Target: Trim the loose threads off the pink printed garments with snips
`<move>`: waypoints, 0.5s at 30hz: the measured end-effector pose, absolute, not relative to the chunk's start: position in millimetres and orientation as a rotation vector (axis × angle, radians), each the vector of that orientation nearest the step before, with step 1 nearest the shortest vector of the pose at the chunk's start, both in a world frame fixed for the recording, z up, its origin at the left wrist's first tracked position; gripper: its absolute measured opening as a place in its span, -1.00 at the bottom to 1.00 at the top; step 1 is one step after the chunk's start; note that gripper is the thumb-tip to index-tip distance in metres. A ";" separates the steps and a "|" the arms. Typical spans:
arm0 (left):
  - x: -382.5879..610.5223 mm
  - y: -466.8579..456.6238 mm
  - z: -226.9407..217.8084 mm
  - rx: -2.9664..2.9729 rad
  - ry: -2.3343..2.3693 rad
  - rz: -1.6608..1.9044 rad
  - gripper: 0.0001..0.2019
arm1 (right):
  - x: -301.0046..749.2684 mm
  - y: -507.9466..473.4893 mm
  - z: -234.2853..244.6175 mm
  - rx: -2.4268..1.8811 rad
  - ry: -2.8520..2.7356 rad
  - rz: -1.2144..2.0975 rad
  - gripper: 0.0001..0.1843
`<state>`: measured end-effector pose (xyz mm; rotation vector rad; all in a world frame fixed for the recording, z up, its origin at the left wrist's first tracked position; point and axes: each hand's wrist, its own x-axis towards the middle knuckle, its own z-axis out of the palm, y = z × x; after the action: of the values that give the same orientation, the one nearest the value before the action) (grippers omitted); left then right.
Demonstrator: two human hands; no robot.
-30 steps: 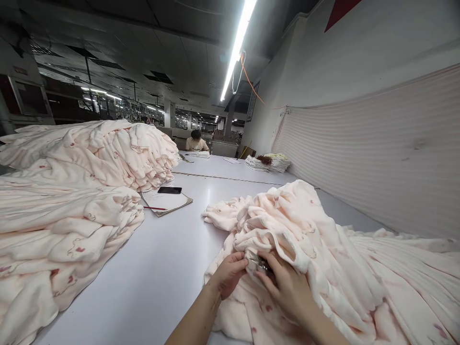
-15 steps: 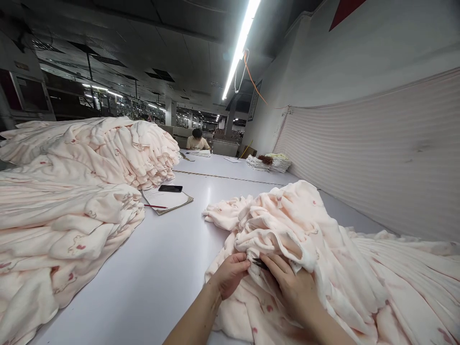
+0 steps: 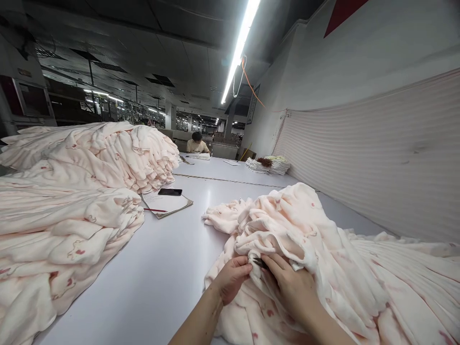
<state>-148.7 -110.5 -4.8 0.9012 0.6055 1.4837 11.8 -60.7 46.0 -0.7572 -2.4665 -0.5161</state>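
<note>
1 long tube light (image 3: 240,52) hangs above a glossy white table (image 3: 154,273) in a dim hall. Writing on the papers (image 3: 167,203) is unreadably small. Near right, the left hand (image 3: 232,278) pinches bunched pink fleece (image 3: 287,213); the right hand (image 3: 293,285) curls round a dark tool (image 3: 259,262), lying roughly crosswise, tip leftward.

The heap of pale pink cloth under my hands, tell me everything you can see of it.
The cloth is pale pink, soft and fleecy in look, with small reddish marks. It lies bunched on the pale table in loose, rumpled folds that rise to a mound and spread right in long creases. The left hand pinches a fold; the right hand rests against the cloth, holding a dark tool whose tip points toward the left hand.
</note>
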 end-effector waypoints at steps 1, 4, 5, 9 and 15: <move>-149.2 -110.7 -4.0 0.907 0.609 1.478 -0.72 | 10.5 -60.4 45.6 -0.760 -2.461 -0.509 -0.65; -151.6 -111.3 -1.9 0.922 0.622 1.451 -0.71 | 8.9 -57.7 46.3 -0.771 -2.446 -0.480 -0.65; -152.5 -111.2 -1.3 0.927 0.624 1.440 -0.71 | 10.0 -56.6 47.1 -0.780 -2.439 -0.464 -0.65; -155.7 -106.4 1.7 0.954 0.608 1.369 -0.72 | 20.6 -62.0 46.4 -0.814 -2.354 -0.230 -0.70; -178.6 -87.2 10.8 0.951 0.582 1.130 -0.77 | 7.6 -100.7 -3.9 -0.654 -2.452 0.457 -0.72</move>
<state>-178.6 -87.2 10.8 0.9509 0.5816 1.1299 7.6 -100.7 -3.9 -0.6536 -2.4523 0.4570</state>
